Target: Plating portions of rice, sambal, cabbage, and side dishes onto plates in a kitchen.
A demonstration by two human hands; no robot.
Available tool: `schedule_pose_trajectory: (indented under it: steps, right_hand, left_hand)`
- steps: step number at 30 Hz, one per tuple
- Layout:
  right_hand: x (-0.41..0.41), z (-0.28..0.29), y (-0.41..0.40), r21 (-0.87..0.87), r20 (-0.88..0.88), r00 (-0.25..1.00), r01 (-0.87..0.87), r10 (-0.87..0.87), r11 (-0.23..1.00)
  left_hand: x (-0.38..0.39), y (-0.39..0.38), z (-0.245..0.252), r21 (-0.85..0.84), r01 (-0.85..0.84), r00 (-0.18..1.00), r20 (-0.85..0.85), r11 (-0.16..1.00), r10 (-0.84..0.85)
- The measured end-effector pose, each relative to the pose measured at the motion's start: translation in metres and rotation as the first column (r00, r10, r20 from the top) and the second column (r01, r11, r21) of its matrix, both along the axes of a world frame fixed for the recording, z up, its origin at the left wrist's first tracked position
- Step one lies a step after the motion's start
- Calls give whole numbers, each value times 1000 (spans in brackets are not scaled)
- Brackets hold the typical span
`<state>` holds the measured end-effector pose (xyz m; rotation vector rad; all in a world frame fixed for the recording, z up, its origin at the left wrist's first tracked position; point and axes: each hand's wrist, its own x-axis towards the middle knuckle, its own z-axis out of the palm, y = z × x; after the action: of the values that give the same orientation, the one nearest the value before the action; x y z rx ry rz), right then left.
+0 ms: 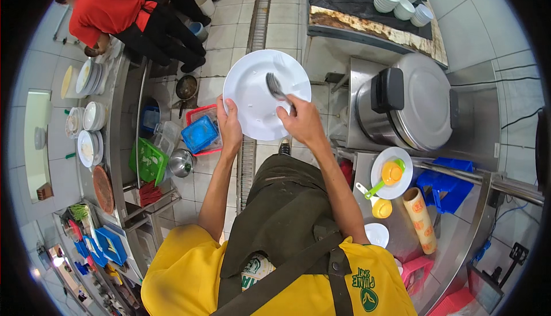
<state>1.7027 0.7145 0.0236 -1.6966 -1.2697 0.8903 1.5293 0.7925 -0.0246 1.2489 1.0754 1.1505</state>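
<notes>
A white round plate (254, 120) is held out in front of me over the tiled floor, with a few small white bits on its surface. My left hand (230, 124) grips its left rim, thumb on top. In my right hand (301, 120) is a metal fork (277, 88), its tines over the middle of the plate; a second utensil cannot be ruled out. The right hand overlaps the plate's lower right rim.
Stacked dirty plates (88, 148) line the steel counter at left, where a person in red (107, 10) bends. At right stand a large lidded steel pot (424, 100) and a plate with orange and green scoops (391, 187). Baskets (200, 134) lie on the floor.
</notes>
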Motion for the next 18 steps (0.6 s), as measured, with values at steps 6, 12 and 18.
schedule_pose_trajectory:
  steps: [6,12,18]
  right_hand:
    - [29,-19,30,166,274,960,19,-64,986]
    - [34,3,49,26,339,940,21,-29,999]
    - [41,1,61,146,617,787,-99,-12,984]
  left_hand:
    - [1,26,18,36,11,995,-103,999,-7]
    - [1,31,28,58,-23,998,-64,998,27]
    - [-1,28,31,-25,-23,996,-81,999,21]
